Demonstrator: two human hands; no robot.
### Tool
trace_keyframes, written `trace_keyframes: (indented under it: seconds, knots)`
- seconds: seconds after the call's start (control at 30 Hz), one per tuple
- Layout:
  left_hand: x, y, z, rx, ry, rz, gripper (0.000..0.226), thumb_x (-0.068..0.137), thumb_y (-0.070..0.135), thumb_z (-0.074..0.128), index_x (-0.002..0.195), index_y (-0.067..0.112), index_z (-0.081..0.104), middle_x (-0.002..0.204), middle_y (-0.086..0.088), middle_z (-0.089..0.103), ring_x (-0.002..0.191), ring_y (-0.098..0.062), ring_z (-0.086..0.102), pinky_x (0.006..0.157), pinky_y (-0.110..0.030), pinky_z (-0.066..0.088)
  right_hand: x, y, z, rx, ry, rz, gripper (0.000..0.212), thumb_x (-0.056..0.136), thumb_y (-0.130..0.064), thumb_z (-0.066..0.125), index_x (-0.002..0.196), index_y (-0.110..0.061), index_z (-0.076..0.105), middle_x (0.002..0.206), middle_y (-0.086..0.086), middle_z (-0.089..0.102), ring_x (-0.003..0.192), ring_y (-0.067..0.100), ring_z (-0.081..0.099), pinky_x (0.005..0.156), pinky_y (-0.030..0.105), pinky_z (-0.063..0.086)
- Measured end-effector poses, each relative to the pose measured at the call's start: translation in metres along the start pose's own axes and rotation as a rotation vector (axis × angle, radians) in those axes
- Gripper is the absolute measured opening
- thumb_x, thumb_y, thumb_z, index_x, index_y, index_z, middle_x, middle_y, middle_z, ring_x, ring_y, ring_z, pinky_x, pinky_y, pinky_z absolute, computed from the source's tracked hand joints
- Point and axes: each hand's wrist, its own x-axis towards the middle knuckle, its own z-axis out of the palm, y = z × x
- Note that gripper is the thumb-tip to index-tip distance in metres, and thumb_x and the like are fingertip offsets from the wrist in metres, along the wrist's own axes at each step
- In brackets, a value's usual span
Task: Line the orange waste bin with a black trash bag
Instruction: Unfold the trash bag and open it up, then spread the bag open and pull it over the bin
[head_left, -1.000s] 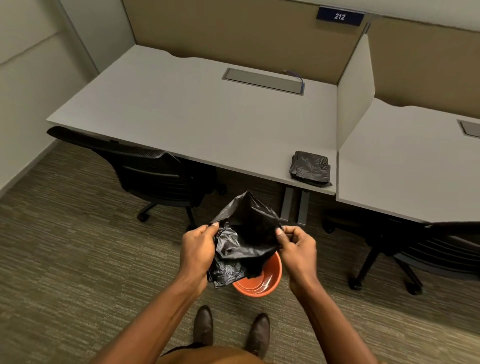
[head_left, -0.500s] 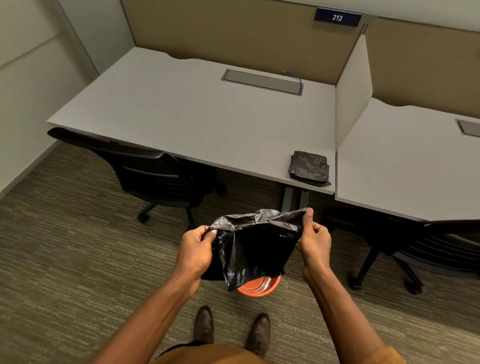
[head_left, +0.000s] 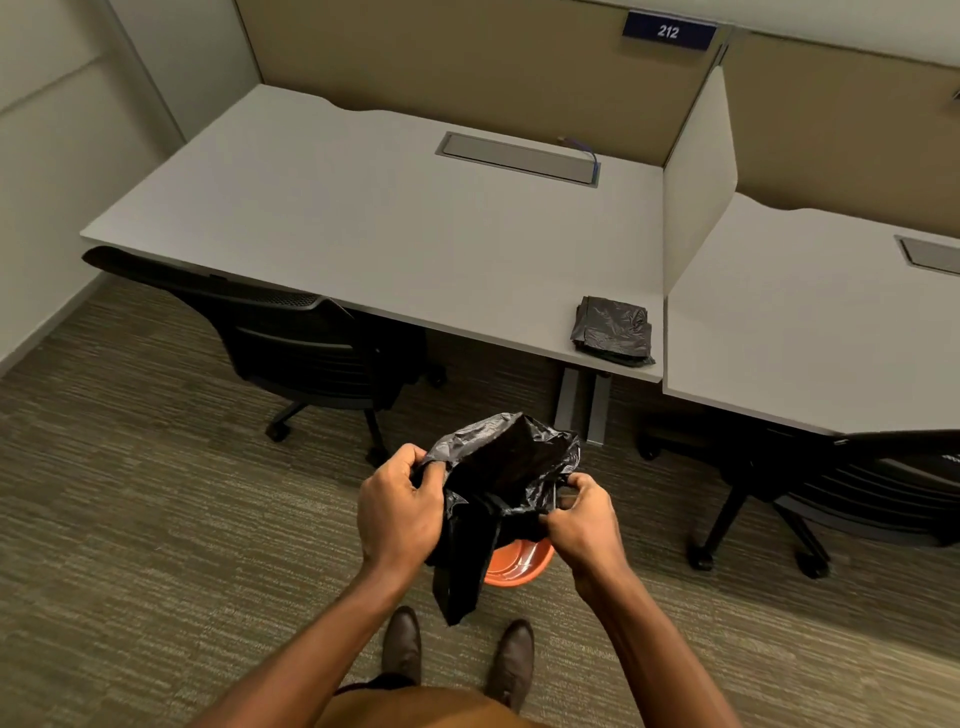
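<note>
I see the black trash bag up in the air, right over the orange bin that sits on the carpet by two brown shoes. My left hand is closed on the bag's left side and my right hand pinches its right side, pulling its mouth partly open. More folded black bags lie at the front right corner of the gray desk, beside the white divider.
</note>
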Motion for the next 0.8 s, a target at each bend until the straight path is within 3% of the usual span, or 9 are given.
trace_keyframes:
  seconds: [0.1, 0.2, 0.3, 0.37, 0.43, 0.5, 0.6, 0.7, 0.8]
  knots:
    - [0.007, -0.010, -0.006, -0.019, -0.009, -0.026, 0.035, 0.106, 0.020, 0.070, 0.073, 0.012, 0.064, 0.056, 0.001, 0.056, 0.048, -0.019, 0.045, 0.050, -0.039, 0.036, 0.007, 0.007, -0.009, 0.008, 0.052, -0.008, 0.047, 0.077, -0.002, 0.092, 0.113, -0.019, 0.068, 0.106, 0.006, 0.081, 0.095, 0.024, 0.081, 0.083, 0.051, 0.068]
    - [0.011, -0.017, -0.012, -0.001, -0.007, 0.005, 0.040, 0.106, 0.019, 0.069, 0.068, 0.017, 0.057, 0.053, 0.005, 0.051, 0.046, -0.016, 0.041, 0.049, -0.034, 0.033, 0.014, 0.014, -0.017, -0.062, 0.156, -0.029, 0.049, 0.078, -0.014, 0.094, 0.118, -0.023, 0.068, 0.106, -0.001, 0.078, 0.101, 0.022, 0.077, 0.087, 0.051, 0.066]
    - [0.007, -0.021, -0.015, 0.018, -0.028, 0.099, 0.033, 0.106, 0.015, 0.069, 0.073, 0.013, 0.061, 0.053, 0.003, 0.054, 0.045, -0.014, 0.042, 0.045, -0.035, 0.034, 0.015, 0.020, -0.016, 0.123, 0.217, 0.046, 0.071, 0.071, -0.046, 0.097, 0.127, -0.017, 0.065, 0.109, 0.004, 0.078, 0.106, 0.024, 0.075, 0.096, 0.052, 0.062]
    - [0.003, -0.025, -0.017, 0.063, -0.034, 0.188, 0.027, 0.105, 0.013, 0.071, 0.078, 0.010, 0.065, 0.054, -0.001, 0.058, 0.043, -0.015, 0.042, 0.043, -0.036, 0.036, 0.011, 0.020, -0.008, 0.198, 0.246, 0.104, 0.090, 0.066, -0.078, 0.084, 0.127, -0.015, 0.064, 0.115, 0.005, 0.076, 0.110, 0.025, 0.073, 0.100, 0.050, 0.059]
    - [0.000, -0.029, -0.016, 0.112, -0.032, 0.266, 0.023, 0.104, 0.011, 0.071, 0.082, 0.009, 0.068, 0.053, 0.003, 0.055, 0.041, -0.013, 0.041, 0.043, -0.034, 0.034, 0.005, 0.020, 0.001, 0.131, 0.265, 0.103, 0.104, 0.060, -0.091, 0.075, 0.131, -0.017, 0.060, 0.120, 0.002, 0.070, 0.112, 0.024, 0.068, 0.094, 0.042, 0.056]
    - [-0.003, -0.033, -0.013, 0.106, -0.034, 0.283, 0.022, 0.104, 0.008, 0.070, 0.082, 0.007, 0.067, 0.052, 0.010, 0.048, 0.041, -0.010, 0.037, 0.044, -0.030, 0.031, 0.003, 0.022, 0.010, -0.054, 0.258, 0.069, 0.102, 0.058, -0.080, 0.087, 0.133, -0.018, 0.059, 0.116, 0.002, 0.069, 0.111, 0.025, 0.067, 0.086, 0.037, 0.052]
    - [-0.002, -0.043, -0.009, 0.041, -0.020, 0.221, 0.021, 0.107, 0.006, 0.066, 0.087, 0.009, 0.070, 0.050, 0.008, 0.044, 0.041, -0.012, 0.035, 0.042, -0.031, 0.029, 0.015, 0.029, 0.021, -0.199, 0.292, 0.101, 0.062, 0.072, -0.039, 0.097, 0.122, -0.014, 0.072, 0.104, 0.007, 0.078, 0.101, 0.027, 0.075, 0.081, 0.034, 0.058]
    - [0.008, -0.056, -0.008, -0.017, -0.037, 0.057, 0.024, 0.113, 0.022, 0.057, 0.105, 0.010, 0.076, 0.054, 0.004, 0.050, 0.046, -0.018, 0.044, 0.046, -0.045, 0.042, 0.033, 0.039, 0.026, 0.209, 0.352, 0.223, 0.022, 0.084, -0.010, 0.090, 0.103, -0.006, 0.078, 0.098, 0.017, 0.082, 0.082, 0.024, 0.074, 0.079, 0.038, 0.063]
    - [0.030, -0.068, -0.012, -0.159, -0.082, -0.225, 0.031, 0.116, 0.036, 0.050, 0.099, 0.025, 0.073, 0.072, 0.005, 0.061, 0.072, -0.021, 0.059, 0.061, -0.037, 0.047, 0.050, 0.048, 0.020, 0.588, 0.401, 0.306, 0.015, 0.094, 0.007, 0.075, 0.106, -0.002, 0.073, 0.099, 0.020, 0.077, 0.079, 0.023, 0.068, 0.070, 0.031, 0.059]
